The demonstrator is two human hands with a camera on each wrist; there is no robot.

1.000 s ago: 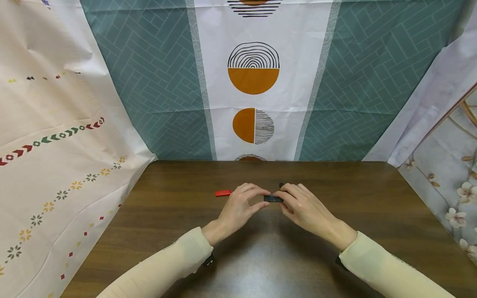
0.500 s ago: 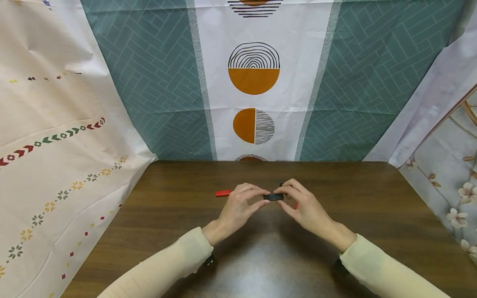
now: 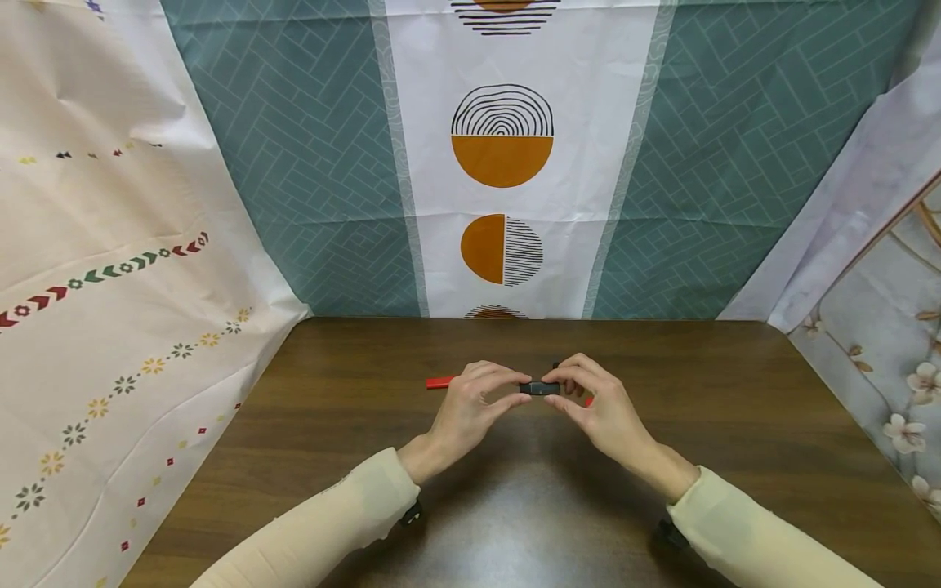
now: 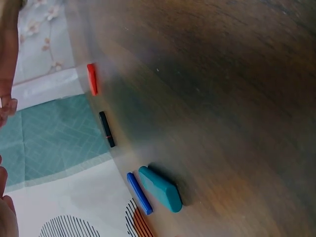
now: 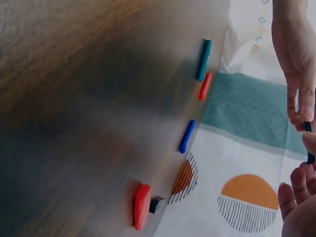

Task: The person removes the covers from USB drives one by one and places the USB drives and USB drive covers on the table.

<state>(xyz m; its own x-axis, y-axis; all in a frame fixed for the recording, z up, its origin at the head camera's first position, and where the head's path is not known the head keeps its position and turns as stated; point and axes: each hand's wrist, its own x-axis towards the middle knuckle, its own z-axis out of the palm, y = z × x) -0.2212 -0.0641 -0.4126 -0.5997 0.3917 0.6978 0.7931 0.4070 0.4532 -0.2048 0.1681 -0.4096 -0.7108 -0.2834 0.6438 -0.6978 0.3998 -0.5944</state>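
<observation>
In the head view a short, dark stick-shaped piece (image 3: 541,389) is held level between the two hands, just above the table; a thin pale line shows near its left end. My left hand (image 3: 463,408) pinches that left end between thumb and fingertips. From the other side my right hand (image 3: 606,408) pinches the right end. What kind of piece it is, I cannot tell. At the edge of the right wrist view, a sliver of the dark piece (image 5: 310,157) shows by the fingers. The left wrist view has both hands cut off at its edge.
Behind the hands lie a red stick (image 3: 439,382), a black stick (image 4: 106,129), a blue stick (image 4: 139,193), a teal block (image 4: 160,189) and a red piece (image 5: 141,206). Patterned cloth (image 3: 331,163) hangs beyond the brown table's (image 3: 353,351) far edge.
My right fingers have shifted along the dark piece towards its right end, leaving more of it visible. The left hand has stayed almost still. A red piece now shows beside the right hand.
</observation>
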